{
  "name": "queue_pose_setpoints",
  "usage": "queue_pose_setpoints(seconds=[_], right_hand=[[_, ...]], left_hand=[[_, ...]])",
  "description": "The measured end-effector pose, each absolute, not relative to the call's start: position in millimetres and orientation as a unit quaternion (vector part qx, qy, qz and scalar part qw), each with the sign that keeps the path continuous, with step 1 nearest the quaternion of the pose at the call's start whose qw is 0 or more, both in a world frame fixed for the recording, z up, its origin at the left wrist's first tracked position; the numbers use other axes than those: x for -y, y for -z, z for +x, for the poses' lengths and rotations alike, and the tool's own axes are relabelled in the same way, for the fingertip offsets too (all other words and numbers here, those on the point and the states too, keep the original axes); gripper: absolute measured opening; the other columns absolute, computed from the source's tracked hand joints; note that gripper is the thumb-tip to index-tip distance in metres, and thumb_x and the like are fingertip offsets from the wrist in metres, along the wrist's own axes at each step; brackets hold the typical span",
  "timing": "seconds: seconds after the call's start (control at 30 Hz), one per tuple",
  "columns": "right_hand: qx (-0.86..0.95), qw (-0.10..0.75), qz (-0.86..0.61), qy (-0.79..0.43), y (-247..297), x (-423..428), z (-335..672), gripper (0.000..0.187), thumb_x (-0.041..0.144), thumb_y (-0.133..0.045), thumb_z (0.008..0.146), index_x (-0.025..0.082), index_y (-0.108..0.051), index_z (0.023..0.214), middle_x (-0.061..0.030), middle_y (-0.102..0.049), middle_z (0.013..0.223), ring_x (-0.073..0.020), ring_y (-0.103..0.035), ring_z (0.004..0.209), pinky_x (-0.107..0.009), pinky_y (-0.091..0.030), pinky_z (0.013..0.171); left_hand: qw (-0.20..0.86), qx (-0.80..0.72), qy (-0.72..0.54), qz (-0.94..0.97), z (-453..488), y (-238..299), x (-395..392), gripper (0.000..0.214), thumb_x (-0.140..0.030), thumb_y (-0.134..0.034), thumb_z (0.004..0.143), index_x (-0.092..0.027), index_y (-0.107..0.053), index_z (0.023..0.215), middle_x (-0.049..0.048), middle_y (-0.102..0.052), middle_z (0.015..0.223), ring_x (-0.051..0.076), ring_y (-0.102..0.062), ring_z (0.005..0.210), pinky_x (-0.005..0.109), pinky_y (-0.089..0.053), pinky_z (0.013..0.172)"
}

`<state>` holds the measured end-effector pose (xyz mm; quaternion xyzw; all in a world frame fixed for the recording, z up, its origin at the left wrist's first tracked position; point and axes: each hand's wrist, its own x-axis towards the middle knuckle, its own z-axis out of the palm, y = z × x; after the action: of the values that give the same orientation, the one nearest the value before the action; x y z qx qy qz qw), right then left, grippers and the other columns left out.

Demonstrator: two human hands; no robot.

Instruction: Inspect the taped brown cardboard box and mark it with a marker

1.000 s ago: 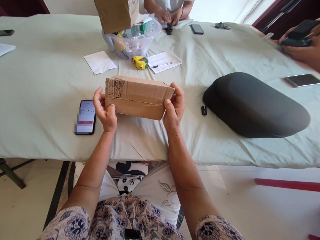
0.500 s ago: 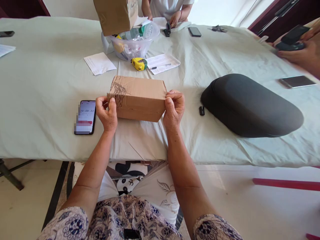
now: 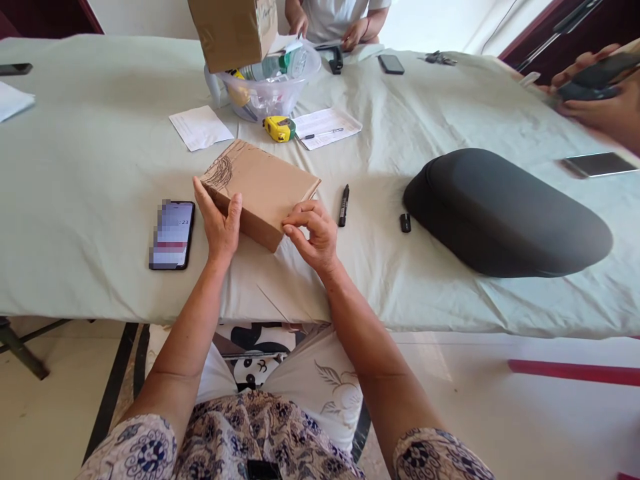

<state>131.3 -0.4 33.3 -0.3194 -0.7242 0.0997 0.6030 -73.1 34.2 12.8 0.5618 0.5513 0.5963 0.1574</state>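
Note:
A brown cardboard box (image 3: 265, 183) rests on the cloth in front of me, turned at an angle, with black scribbled lines at its far left corner. My left hand (image 3: 219, 223) grips the box's left end, thumb on the near side and fingers along the end. At the near right corner, my right hand (image 3: 315, 233) pinches the edge between thumb and fingertips. Just right of the box lies a black marker (image 3: 344, 205). Its tip end looks dark, and a small black cap (image 3: 405, 223) lies apart from it, further right.
A phone (image 3: 171, 235) showing a timer lies left. Beyond the box are a paper sheet (image 3: 200, 127), a yellow tape measure (image 3: 279, 129), a notepad with a pen (image 3: 327, 127), a plastic basin (image 3: 270, 97) and a bigger box (image 3: 233, 37). A dark padded seat (image 3: 507, 212) is right; two other people's hands show.
The box has swung round, its right end coming toward me, and shows more of its top. My right hand has moved left with it. The marker has come into view.

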Motion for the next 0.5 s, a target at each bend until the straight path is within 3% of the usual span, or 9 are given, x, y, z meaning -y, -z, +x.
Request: queue_pose_setpoints(seconds=[0.13,0.27,0.4,0.5], right_hand=[[0.746,0.573,-0.317,-0.12,-29,5,121,0.01,0.032,-0.064,0.095,0.024,-0.07,0.094,-0.004,-0.068,0.093,-0.0137,-0.067,0.083,-0.029,-0.059,0.068],[0.75,0.56,-0.332,-0.115,-26,8,111,0.013,0.026,-0.058,0.098,0.025,-0.07,0.095,-0.0057,-0.07,0.102,-0.0144,-0.069,0.092,-0.03,-0.061,0.074],[0.709,0.586,-0.387,-0.07,-24,6,113,0.012,0.028,-0.061,0.097,0.026,-0.071,0.092,-0.0042,-0.069,0.099,-0.0124,-0.065,0.078,-0.029,-0.059,0.069],[0.676,0.61,-0.409,-0.052,-24,-1,123,0.008,0.03,-0.066,0.094,0.026,-0.072,0.09,-0.0031,-0.068,0.099,-0.0115,-0.062,0.074,-0.028,-0.056,0.063]], left_hand=[[0.171,-0.529,-0.569,0.605,-66,-19,-27,0.084,-0.078,-0.044,0.091,-0.029,-0.032,0.159,0.014,-0.022,0.172,0.033,-0.008,0.164,0.059,-0.012,0.13],[0.198,-0.488,-0.527,0.666,-52,-22,-14,0.079,-0.08,-0.035,0.092,-0.028,-0.046,0.15,0.0131,-0.025,0.171,0.032,-0.022,0.161,0.053,-0.023,0.129],[0.196,-0.445,-0.509,0.71,-45,-24,-9,0.085,-0.085,-0.053,0.08,-0.025,-0.056,0.139,0.0164,-0.029,0.167,0.036,-0.035,0.154,0.05,-0.037,0.123],[0.189,-0.455,-0.508,0.706,-47,-25,-10,0.077,-0.077,-0.062,0.081,-0.026,-0.056,0.137,0.016,-0.031,0.166,0.035,-0.037,0.153,0.048,-0.043,0.119]])
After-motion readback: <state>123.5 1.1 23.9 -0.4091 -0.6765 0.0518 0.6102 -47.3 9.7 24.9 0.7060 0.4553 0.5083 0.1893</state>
